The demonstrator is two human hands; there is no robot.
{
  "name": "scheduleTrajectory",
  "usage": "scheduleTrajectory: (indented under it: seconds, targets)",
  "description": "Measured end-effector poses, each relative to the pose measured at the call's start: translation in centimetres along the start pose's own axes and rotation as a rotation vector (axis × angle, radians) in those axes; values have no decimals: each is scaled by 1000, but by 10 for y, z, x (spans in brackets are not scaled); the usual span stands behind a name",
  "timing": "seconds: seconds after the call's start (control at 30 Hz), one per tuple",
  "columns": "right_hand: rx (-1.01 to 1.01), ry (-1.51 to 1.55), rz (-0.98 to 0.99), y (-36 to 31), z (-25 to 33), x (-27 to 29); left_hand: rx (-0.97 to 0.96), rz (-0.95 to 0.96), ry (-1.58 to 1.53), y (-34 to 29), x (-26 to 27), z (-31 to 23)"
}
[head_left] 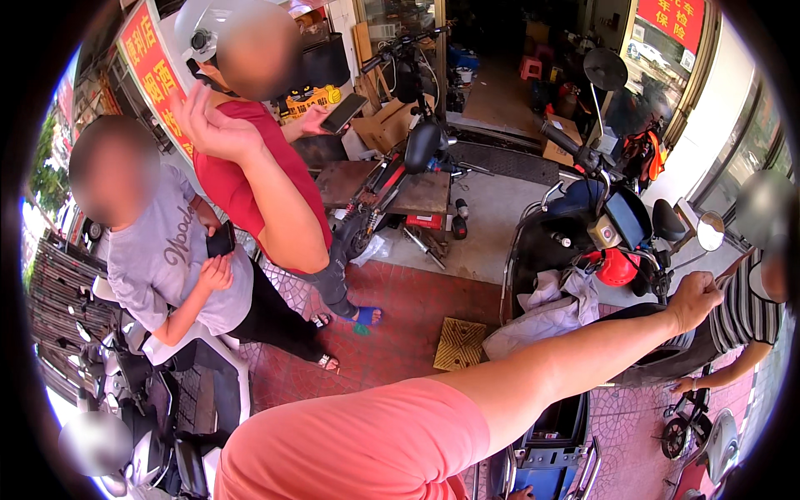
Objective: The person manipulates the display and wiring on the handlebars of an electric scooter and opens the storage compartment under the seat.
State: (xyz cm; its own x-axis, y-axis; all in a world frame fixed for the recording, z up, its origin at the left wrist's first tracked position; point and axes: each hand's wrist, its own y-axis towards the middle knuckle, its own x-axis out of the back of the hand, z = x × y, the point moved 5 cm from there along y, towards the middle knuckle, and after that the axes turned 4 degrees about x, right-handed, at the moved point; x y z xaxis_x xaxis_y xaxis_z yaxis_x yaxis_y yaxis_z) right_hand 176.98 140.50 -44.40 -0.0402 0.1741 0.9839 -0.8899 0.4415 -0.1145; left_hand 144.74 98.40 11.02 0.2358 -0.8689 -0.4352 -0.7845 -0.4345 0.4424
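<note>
My left arm, in a pink sleeve, stretches across to the right. At its end my left hand (696, 302) is raised with the fingers curled into a fist. No object shows in it. The hand is nearest a person in a striped shirt (746, 304), and below a round mirror (711, 231). Under my forearm lies a pale cloth (550, 312), draped on a dark scooter beside a red helmet (617, 267). At the lower edge a few fingers, perhaps my right hand (521, 493), rest by a blue panel (546, 475); their grip cannot be made out.
On the left stands a person in a grey shirt (175, 242) holding a dark phone (221, 240). Beside them a person in red (267, 183) holds a phone (343, 112), other hand raised. A stripped bike frame (383, 179) rests on a low bench. A yellow plate (460, 343) lies on red paving.
</note>
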Motion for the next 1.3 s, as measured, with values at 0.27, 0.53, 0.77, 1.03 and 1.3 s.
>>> scheduleTrajectory:
  seconds: [0.27,0.53,0.77,1.03,1.3]
  targets:
    - [-124,72,58,-48,59,96,90,123,-38,13,-5,22]
    - [-185,170,69,-49,69,122,250,408,-90,21,7,16]
    - [-207,224,64,-56,63,132,328,487,-103,18,0,11]
    - [-212,214,76,-53,66,132,393,587,-203,39,5,13]
    - [-227,214,91,-52,61,132,300,231,-118,-9,-25,4]
